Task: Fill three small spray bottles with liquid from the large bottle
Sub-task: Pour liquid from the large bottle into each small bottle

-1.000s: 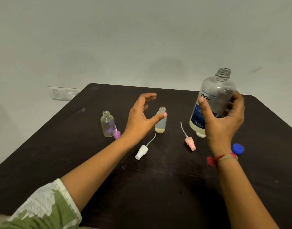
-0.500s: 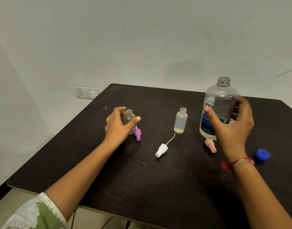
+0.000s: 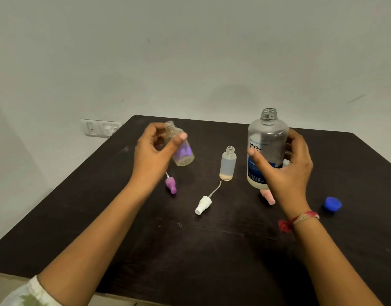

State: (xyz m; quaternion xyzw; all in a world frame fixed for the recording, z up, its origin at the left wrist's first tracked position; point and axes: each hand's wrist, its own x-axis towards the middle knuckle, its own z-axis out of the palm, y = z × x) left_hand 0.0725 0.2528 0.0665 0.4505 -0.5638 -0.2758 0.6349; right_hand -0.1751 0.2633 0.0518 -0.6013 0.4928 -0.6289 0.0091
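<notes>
My left hand (image 3: pixel 153 151) grips a small clear bottle with a purple label (image 3: pixel 181 152) by its neck and holds it tilted above the table, its mouth uncapped. My right hand (image 3: pixel 285 168) holds the large clear bottle with the blue label (image 3: pixel 266 144) upright, uncapped, slightly off the table. A small frosted bottle (image 3: pixel 228 163) stands open between them with a little yellowish liquid at its bottom. The third small bottle is not visible.
On the dark table (image 3: pixel 212 250) lie a purple spray head (image 3: pixel 170 184), a white spray head with its tube (image 3: pixel 203 204), a pink spray head (image 3: pixel 268 197) partly behind my right hand, and the blue cap (image 3: pixel 332 203). A wall socket (image 3: pixel 100 127) sits at the left.
My left hand moved from the frosted bottle to the purple-labelled bottle, closed on it and lifted it off the table. The large bottle stayed in my right hand.
</notes>
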